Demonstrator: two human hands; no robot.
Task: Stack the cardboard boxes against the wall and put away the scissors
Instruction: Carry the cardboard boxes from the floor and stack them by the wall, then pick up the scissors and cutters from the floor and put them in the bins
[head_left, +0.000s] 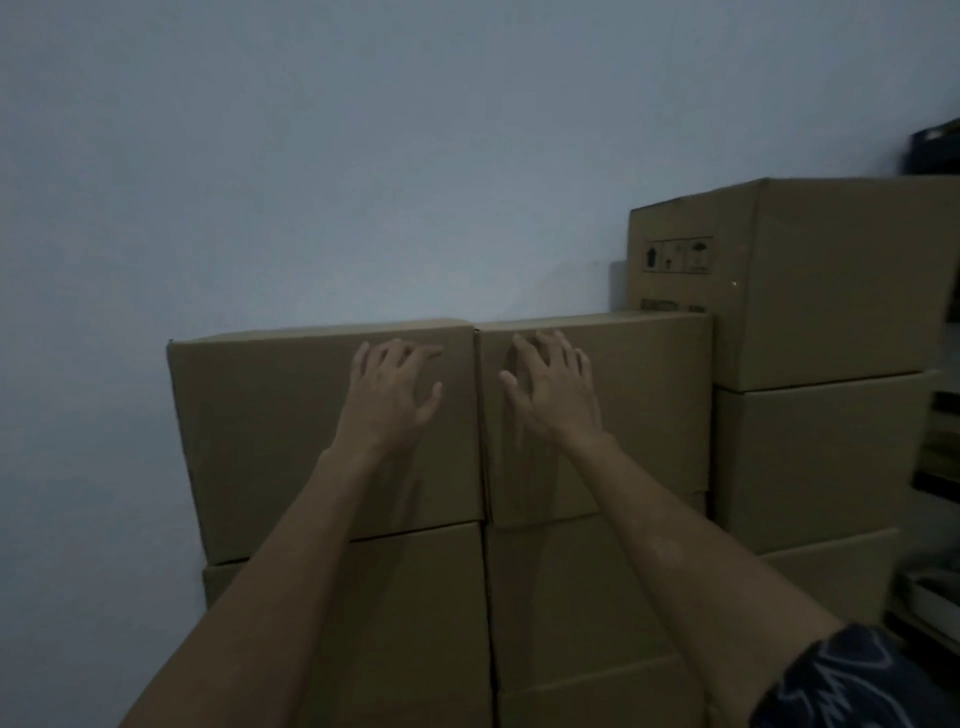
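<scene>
Item: two top boxes, side by side against the wall (363, 182), their inner edges meeting at a narrow seam between your hands. The left box (270, 431) sits on a lower box (415, 613) and overhangs it a little at the left; the right box (644, 405) tops its own column, with more boxes under it down to the bottom of the view.

Hands: your left hand (392, 392) is spread, fingers straight, laid on the upper front of the left box. Your right hand (550, 387) is spread the same way on the right box, just past the seam. Neither grips anything; whether the palms press or only touch, you cannot tell.

Handling, as a judgement: plain corrugated cardboard, stiff at edges and corners, liable to bow in the middle of a face. Weight is unknown, since the boxes are closed. The faces are smooth and offer no handle, so push flat-palmed near the top edge to seat a box, and lift from the bottom corners or opposite sides. An off-centre shove could skew a column.

Neighbours: at the right stands a taller stack (821, 441), its top box (831, 280) bearing printed handling symbols. Beyond it is dark, blurred clutter that cannot be made out. A patterned sleeve (852, 686) shows on your right arm.

Scissors: not in view.
</scene>
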